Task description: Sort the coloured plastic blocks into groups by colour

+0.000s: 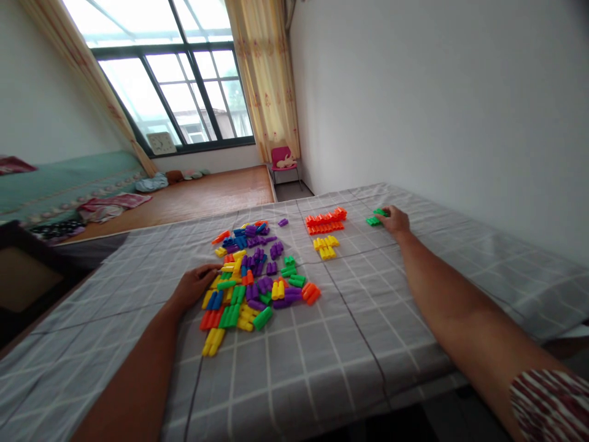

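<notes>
- While the left hand (196,285) rests at the left edge of the mixed pile (238,294), its fingers bend close together beside yellow blocks; whether they grip one, I cannot tell.
- Across the checked cloth (285,362), the right hand (396,221) reaches the green blocks (373,221), fingers narrowed at the farther piece, perhaps to steady it; pinch or mere touch is unclear.
- Orange blocks (326,228) sit in two rows between pile and right hand, with a yellow cluster (326,247) just nearer; the gaps probably serve to keep each colour separate.
</notes>
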### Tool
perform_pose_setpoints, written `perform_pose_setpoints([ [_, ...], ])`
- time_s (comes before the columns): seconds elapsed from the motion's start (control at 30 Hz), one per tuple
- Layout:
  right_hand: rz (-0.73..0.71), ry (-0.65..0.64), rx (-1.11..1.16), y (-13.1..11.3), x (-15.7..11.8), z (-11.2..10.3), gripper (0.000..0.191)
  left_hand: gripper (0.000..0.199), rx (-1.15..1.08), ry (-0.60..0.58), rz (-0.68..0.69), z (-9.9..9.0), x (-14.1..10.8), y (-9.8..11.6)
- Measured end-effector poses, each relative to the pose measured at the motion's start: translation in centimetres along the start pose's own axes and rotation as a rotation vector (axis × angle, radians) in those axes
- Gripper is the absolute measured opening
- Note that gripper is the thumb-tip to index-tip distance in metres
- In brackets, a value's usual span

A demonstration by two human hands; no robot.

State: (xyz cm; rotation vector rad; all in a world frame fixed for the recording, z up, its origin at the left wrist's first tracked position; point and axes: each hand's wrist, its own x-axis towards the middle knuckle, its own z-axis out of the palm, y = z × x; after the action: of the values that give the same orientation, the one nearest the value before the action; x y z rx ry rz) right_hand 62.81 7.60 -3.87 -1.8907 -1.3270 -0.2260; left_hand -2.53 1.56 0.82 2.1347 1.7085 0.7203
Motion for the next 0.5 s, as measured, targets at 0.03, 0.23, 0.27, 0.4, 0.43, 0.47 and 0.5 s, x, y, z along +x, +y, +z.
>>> perform_pose_setpoints([
  [0.03, -0.020, -0.014, -0.015, -0.07, -0.09, 0.22, 0.033, 0.056, -0.006, 0.001, 0.000, -0.01, -0.04, 0.13],
  [0.23, -0.034, -0.020, -0.075, 0.42, -0.44, 0.34, 0.032, 0.056, -0.019, -0.002, -0.005, 0.10, -0.01, -0.07],
  [0.27, -0.034, -0.020, -0.079, 0.48, -0.49, 0.27, 0.033, 0.056, -0.022, -0.003, -0.005, 0.15, 0.05, -0.24],
  [0.4, -0.022, -0.021, -0.077, 0.62, -0.80, 0.12, 0.037, 0.054, -0.037, -0.004, 0.018, 0.33, 0.12, -0.68],
  [0.43, -0.015, -0.020, -0.070, 0.67, -0.90, 0.13, 0.038, 0.054, -0.040, 0.001, 0.023, 0.38, 0.08, -0.69],
  [0.47, -0.012, -0.021, -0.059, 0.73, -0.98, 0.17, 0.040, 0.053, -0.043, 0.007, 0.024, 0.45, 0.02, -0.68],
  [0.5, -0.009, -0.024, -0.042, 0.80, -1.04, 0.21, 0.042, 0.052, -0.048, 0.011, 0.025, 0.53, -0.03, -0.67],
])
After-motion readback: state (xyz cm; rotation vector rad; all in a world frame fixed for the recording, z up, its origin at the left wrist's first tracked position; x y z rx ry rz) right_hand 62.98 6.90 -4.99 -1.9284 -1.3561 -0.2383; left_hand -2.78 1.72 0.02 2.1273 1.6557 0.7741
